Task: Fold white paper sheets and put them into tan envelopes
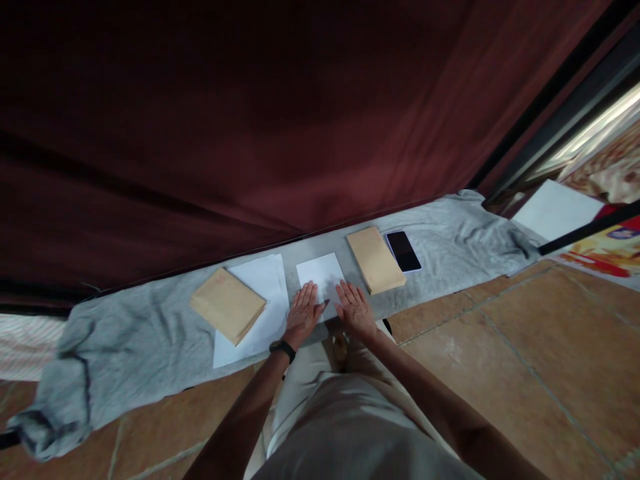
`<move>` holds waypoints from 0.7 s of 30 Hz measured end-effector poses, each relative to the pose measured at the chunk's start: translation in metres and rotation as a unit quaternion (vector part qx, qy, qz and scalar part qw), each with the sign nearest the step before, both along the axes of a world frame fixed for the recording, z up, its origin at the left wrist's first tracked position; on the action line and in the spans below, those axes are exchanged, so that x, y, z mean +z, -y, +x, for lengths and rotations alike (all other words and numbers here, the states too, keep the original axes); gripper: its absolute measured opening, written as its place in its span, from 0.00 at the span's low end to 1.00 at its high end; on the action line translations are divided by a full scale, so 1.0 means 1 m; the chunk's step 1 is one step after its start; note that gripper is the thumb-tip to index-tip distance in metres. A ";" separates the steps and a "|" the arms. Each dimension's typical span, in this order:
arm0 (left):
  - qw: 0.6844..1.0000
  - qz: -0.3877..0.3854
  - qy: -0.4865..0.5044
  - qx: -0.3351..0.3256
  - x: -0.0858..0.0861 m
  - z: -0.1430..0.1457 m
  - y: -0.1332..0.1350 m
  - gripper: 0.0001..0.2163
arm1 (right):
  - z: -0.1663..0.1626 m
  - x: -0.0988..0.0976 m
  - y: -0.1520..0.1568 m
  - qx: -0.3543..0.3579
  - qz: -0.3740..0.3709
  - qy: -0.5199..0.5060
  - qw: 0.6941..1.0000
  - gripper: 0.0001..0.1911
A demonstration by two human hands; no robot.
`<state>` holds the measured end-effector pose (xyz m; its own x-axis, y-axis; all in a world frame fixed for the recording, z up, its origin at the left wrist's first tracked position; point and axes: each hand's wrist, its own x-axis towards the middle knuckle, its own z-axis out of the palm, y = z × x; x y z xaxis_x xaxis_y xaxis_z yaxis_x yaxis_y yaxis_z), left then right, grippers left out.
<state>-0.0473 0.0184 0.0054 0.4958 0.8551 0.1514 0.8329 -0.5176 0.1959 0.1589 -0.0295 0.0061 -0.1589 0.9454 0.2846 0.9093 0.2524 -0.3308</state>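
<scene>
L hand & R hand lie flat, gripping nothing, on 1 small white sheet below frame ctr, w/ 2 brown packets, 1 lower L on larger white paper, 1 R of ctr nr 1 blk phone, all on 1 grey cloth.

Seemingly a home interior, dark red drape, brown floor tiles, soft grey cloth
</scene>
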 end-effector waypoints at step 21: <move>1.000 0.005 -0.010 0.012 -0.001 0.002 0.002 0.27 | -0.007 -0.015 -0.028 -0.015 0.004 0.007 1.000 0.29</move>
<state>-0.0449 0.0165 0.0043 0.4788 0.8650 0.1503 0.8484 -0.4999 0.1741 0.1524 -0.0017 -0.0087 -0.1351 0.9473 0.2906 0.9208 0.2283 -0.3161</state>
